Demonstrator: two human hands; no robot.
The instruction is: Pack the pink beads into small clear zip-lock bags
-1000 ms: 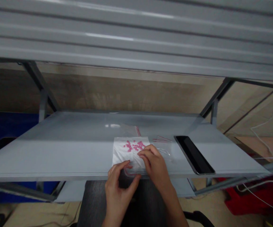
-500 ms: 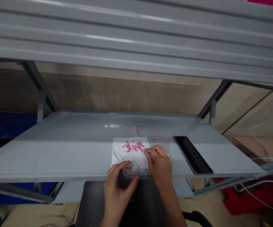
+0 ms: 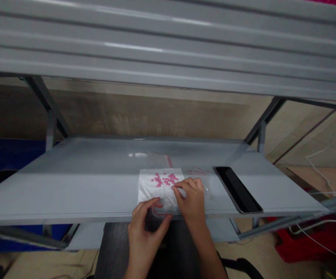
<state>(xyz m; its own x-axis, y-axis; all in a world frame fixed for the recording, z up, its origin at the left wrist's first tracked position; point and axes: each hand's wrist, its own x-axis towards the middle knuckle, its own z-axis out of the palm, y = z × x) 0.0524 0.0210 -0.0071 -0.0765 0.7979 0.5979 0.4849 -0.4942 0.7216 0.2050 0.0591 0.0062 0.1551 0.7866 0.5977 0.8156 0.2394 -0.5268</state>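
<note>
My left hand, thumb and fingers curled, holds a small clear zip bag by its mouth at the shelf's front edge. The bag's red seal line bows in a curve between thumb and fingers. Just beyond it lies a white tissue with several small round pink beads scattered over its upper half. My right hand is over the tissue's right side, just below the beads, thumb and index fingertip pinched together. Whatever is in that pinch is too small to make out.
A clear zip bag lies behind the tissue, and more clear bags lie to its right. Farther right is a dark phone-like slab on the grey shelf. A ribbed upper shelf hangs overhead; slanted metal struts stand at the sides.
My right hand has moved a little left, from the right edge of the tissue to below the beads, still pinched. My left hand and the bag it holds stay in place.
</note>
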